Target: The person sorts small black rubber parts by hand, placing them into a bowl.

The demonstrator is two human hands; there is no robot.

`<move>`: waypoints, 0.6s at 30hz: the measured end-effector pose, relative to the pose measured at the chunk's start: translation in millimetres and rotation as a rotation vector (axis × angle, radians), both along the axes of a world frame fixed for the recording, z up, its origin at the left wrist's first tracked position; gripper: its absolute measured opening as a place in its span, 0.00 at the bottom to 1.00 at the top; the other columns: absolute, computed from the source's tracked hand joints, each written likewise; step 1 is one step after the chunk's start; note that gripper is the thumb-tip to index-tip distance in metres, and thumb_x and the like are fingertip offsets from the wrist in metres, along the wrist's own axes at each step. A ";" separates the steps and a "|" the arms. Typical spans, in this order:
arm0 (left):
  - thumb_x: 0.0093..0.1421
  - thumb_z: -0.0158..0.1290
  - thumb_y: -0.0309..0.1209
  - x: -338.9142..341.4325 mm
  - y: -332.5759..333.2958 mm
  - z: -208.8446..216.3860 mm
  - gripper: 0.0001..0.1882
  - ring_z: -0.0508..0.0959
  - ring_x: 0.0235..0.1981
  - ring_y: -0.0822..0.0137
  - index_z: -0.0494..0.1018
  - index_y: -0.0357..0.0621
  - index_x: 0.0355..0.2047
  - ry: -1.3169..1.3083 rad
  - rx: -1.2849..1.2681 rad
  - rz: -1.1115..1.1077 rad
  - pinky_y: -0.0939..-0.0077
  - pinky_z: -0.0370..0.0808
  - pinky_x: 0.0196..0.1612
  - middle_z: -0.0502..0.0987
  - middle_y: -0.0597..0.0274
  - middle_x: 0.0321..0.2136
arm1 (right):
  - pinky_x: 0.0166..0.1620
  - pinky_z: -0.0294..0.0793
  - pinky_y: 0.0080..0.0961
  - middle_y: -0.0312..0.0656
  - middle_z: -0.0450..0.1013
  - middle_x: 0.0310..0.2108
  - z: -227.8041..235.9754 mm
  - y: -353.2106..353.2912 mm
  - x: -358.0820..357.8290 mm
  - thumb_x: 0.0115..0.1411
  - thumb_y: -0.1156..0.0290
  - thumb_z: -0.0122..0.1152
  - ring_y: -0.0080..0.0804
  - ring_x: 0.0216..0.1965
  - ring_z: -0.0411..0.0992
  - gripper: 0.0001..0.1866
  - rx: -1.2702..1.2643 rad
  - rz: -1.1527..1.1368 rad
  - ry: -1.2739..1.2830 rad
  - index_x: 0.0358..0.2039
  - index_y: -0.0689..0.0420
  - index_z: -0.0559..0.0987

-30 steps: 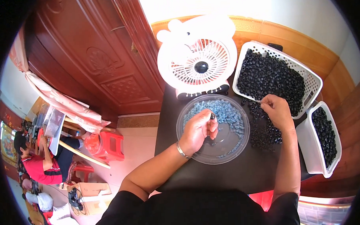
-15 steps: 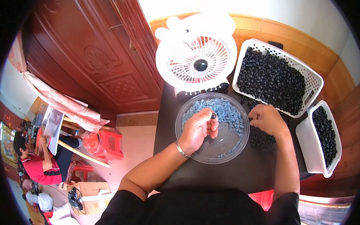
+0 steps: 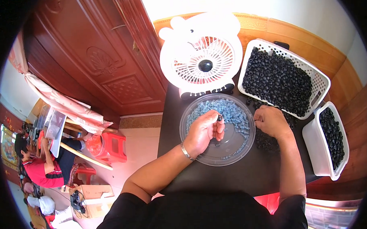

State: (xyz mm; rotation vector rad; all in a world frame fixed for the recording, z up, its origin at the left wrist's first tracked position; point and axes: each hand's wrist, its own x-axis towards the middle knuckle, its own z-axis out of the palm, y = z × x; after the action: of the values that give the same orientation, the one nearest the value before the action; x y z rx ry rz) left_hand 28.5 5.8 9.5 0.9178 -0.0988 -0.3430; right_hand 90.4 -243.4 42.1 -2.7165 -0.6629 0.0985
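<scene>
My left hand (image 3: 203, 132) is above a round clear plastic tub (image 3: 221, 161), pinching a small black ring-shaped piece (image 3: 220, 118) between thumb and forefinger; its other fingers are curled in. Many small pale-blue pieces (image 3: 205, 108) lie in the tub, mostly along its far and right sides. Just right of the tub rim, my right hand (image 3: 272, 121) has its fingertips closed together; whatever they hold is hidden. Beneath and beside that hand, loose black pieces (image 3: 267, 142) are heaped on the dark table (image 3: 218, 180).
A white perforated basket (image 3: 320, 83) full of black pieces sits at the back right. Nearer stands a white bin (image 3: 317, 154) with more of them. A white animal-shaped fan (image 3: 202, 65) is behind the tub. Far left, another person (image 3: 44, 170) sits near a red stool (image 3: 114, 147).
Both hands keep almost the same place and grip. The whole view has shifted very slightly.
</scene>
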 end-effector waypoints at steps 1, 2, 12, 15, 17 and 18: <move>0.65 0.40 0.40 0.0 -0.1 -0.3 0.13 0.71 0.21 0.68 0.66 0.44 0.30 0.001 0.001 0.002 0.77 0.67 0.27 0.70 0.64 0.22 | 0.40 0.71 0.38 0.44 0.73 0.28 -0.8 1.0 -0.3 0.45 0.71 0.61 0.44 0.34 0.73 0.05 0.001 0.002 0.001 0.24 0.57 0.78; 0.65 0.40 0.40 0.0 -0.5 -0.6 0.13 0.71 0.21 0.68 0.66 0.44 0.30 0.007 -0.007 0.007 0.77 0.67 0.27 0.70 0.64 0.22 | 0.39 0.71 0.39 0.44 0.74 0.28 -1.5 2.2 -0.7 0.46 0.71 0.61 0.46 0.34 0.73 0.05 -0.036 -0.011 -0.043 0.23 0.58 0.78; 0.65 0.40 0.39 -3.2 -3.7 3.1 0.13 0.72 0.27 0.65 0.67 0.43 0.33 -0.008 -0.069 -0.105 0.72 0.68 0.32 0.71 0.59 0.26 | 0.28 0.70 0.21 0.39 0.73 0.18 11.6 16.8 -12.1 0.46 0.76 0.63 0.22 0.21 0.70 0.06 0.560 -0.050 0.205 0.26 0.64 0.77; 0.65 0.40 0.39 -4.2 -6.5 -2.0 0.13 0.73 0.29 0.63 0.67 0.42 0.34 -0.036 -0.103 -0.156 0.72 0.68 0.34 0.71 0.59 0.26 | 0.28 0.70 0.18 0.35 0.73 0.21 9.7 39.5 -26.9 0.48 0.78 0.65 0.17 0.24 0.70 0.06 0.720 0.095 0.346 0.26 0.63 0.76; 0.65 0.40 0.39 -4.4 -7.1 -4.2 0.13 0.73 0.29 0.62 0.67 0.42 0.34 -0.033 -0.139 -0.187 0.71 0.68 0.35 0.71 0.59 0.26 | 0.30 0.71 0.18 0.36 0.74 0.22 7.5 50.3 -34.2 0.48 0.79 0.64 0.18 0.25 0.71 0.05 0.789 0.126 0.411 0.27 0.63 0.76; 0.65 0.40 0.40 -3.7 -6.1 -5.8 0.14 0.73 0.29 0.61 0.67 0.42 0.35 -0.045 -0.182 -0.178 0.71 0.68 0.35 0.70 0.59 0.25 | 0.30 0.71 0.18 0.36 0.74 0.22 6.9 52.0 -34.9 0.48 0.79 0.64 0.18 0.25 0.71 0.05 0.789 0.129 0.412 0.27 0.63 0.76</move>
State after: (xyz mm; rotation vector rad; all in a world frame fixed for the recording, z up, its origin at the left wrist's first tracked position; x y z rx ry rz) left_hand 24.8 -0.4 3.7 0.7375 -0.2501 -0.4712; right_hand 55.5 -191.3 48.9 -1.8241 -0.5867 0.3380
